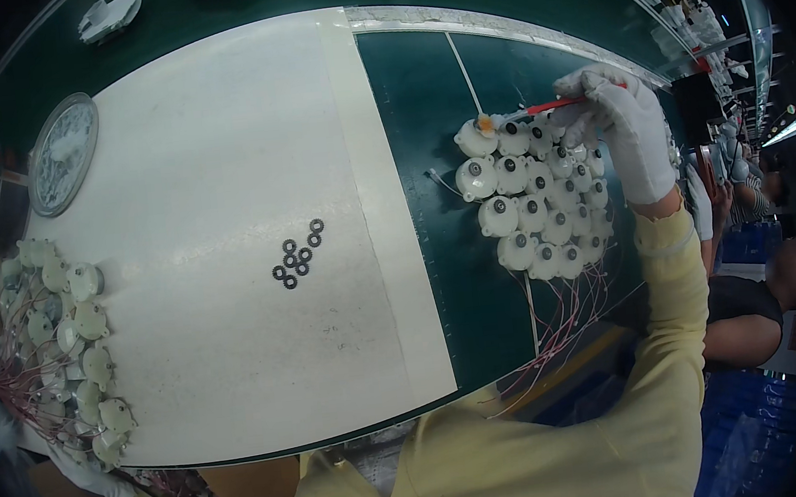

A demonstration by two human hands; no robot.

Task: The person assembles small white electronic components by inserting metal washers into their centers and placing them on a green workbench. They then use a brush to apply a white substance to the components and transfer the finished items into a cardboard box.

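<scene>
My right hand (624, 131), in a white glove, is closed on the red handle of a thin brush (552, 105). The brush's orange-tinted tip is at the top of a round white motor-like part (474, 138) at the far left of a tight group. The rest of that group (533, 209) lies on the green surface, most parts with a dark round centre and pink wires trailing nearer me. My left hand (94, 479), also gloved, is low at the left beside a second heap of white round parts (89, 321) with reddish wires; its fingers are hidden.
Several small black toothed rings (291, 259) lie on the white sheet (216, 151). A round dish (65, 156) holding whitish stuff stands at the far left. White pieces (110, 15) lie beyond the sheet. Another person (749, 310) is at the right, near blue crates (759, 415).
</scene>
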